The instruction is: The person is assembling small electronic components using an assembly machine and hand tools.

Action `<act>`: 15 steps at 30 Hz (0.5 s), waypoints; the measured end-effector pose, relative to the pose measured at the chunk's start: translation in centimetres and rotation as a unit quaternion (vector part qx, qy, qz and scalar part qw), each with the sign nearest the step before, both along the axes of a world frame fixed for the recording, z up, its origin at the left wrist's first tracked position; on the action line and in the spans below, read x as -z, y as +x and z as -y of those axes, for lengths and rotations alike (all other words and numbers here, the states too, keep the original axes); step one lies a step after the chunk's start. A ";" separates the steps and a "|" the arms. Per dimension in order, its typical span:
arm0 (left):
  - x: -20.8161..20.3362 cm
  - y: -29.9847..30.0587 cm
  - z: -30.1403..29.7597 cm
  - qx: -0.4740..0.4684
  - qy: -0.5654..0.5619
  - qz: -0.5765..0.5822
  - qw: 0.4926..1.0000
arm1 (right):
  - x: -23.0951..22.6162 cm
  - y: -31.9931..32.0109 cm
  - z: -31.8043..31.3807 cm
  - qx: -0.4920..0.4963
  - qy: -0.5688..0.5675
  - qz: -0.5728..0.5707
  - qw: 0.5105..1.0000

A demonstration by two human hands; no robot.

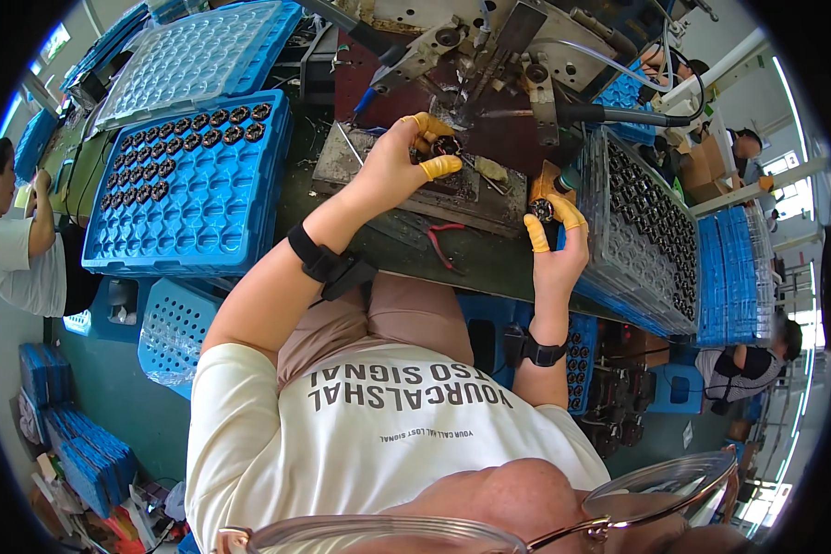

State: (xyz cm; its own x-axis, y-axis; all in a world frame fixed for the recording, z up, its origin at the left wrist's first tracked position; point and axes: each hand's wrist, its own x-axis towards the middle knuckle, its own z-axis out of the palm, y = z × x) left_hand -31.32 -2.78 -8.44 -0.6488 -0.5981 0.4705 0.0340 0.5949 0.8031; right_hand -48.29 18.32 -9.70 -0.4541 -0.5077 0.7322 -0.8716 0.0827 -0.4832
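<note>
Yellow finger cots cover fingertips on both hands. My left hand [404, 159] is closed round a small dark motor stator [447, 147], held close to the metal fixture of a bench machine [489, 83]. A second stator [542, 210] is pinched between the thumb and fingers of my right hand [560, 236], near the front right of the steel base plate [489, 214]. To the left lies a blue tray [214, 189], its upper rows partly filled with stators. On the right, a clear tray [609, 189] carries many more in rows.
Red-handled pliers [444, 247] lie at the bench's near edge. A thin metal rod [350, 144] rests left of the fixture. Clear-covered trays [194, 65] are at the back left. Blue trays [734, 268] stand stacked far right. Other people sit at both sides.
</note>
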 end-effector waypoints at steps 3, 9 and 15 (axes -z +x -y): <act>-0.6 0.3 1.0 0.091 0.106 0.006 0.990 | -0.2 0.2 0.2 -0.003 0.002 -0.001 1.000; -2.1 0.8 0.5 0.072 0.028 0.082 0.994 | -0.8 0.4 -0.2 0.002 0.007 -0.007 1.000; -0.6 0.0 -1.1 -0.073 -0.128 0.026 0.989 | -0.6 0.2 -0.4 0.008 0.015 -0.009 1.000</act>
State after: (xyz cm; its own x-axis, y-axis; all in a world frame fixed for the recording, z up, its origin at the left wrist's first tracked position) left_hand -31.28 -1.71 -7.88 -0.5917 -0.5532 0.5864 -0.1054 0.7742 0.6241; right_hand -48.09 18.71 -9.09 -0.4488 -0.5215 0.7257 -0.8789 0.1110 -0.4638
